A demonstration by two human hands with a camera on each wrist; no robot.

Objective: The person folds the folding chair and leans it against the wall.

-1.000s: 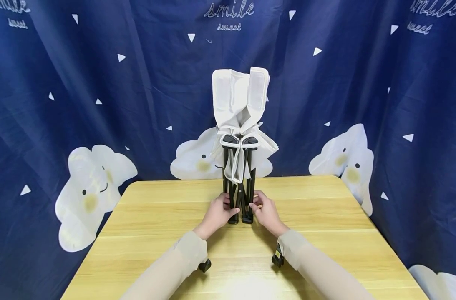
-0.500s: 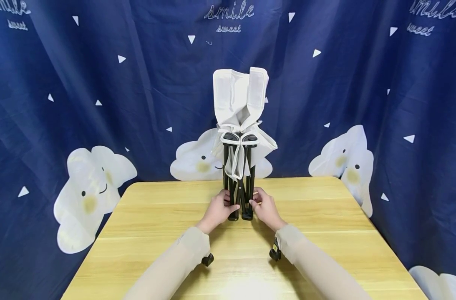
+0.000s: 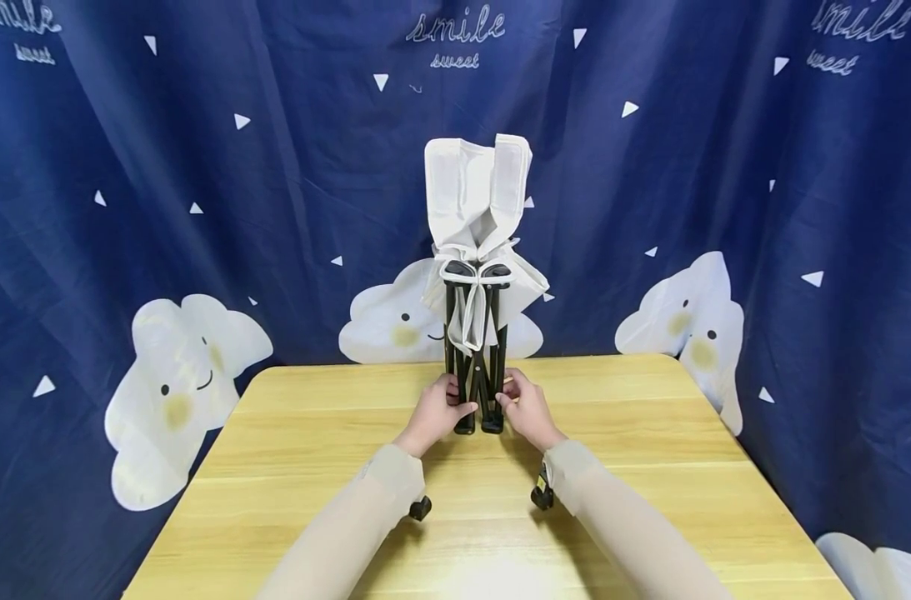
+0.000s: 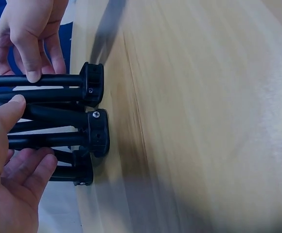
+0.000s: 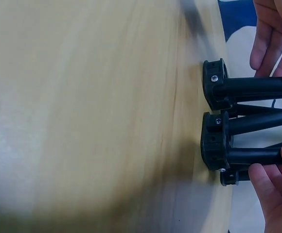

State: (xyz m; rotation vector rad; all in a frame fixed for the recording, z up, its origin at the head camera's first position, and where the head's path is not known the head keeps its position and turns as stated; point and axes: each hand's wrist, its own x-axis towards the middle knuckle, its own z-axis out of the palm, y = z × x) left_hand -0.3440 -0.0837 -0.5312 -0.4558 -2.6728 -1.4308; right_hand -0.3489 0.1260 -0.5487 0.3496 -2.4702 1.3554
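A folded chair [image 3: 458, 192] with white fabric and black tube legs stands upright near the far edge of the table, its fabric hanging in folds at the top. My left hand [image 3: 434, 414] grips the left legs low down, thumb in front and fingers behind. On the other side my right hand [image 3: 528, 410] holds the right legs between thumb and fingers. Close up in the left wrist view, black plastic feet [image 4: 98, 133] with screws sit at the leg ends by the wooden surface. The right wrist view shows similar feet [image 5: 215, 141], with my right fingers [image 5: 265, 187] against a leg.
The wooden table [image 3: 275, 500] spreads out around and in front of the chair. Right behind its far edge hangs a dark blue curtain [image 3: 312, 167] with white clouds and triangles. Wrist cameras [image 3: 421, 507] stick out below both cuffs.
Both hands have moved the chair slightly away from me, toward the table's far edge. Their grips on the legs look the same.
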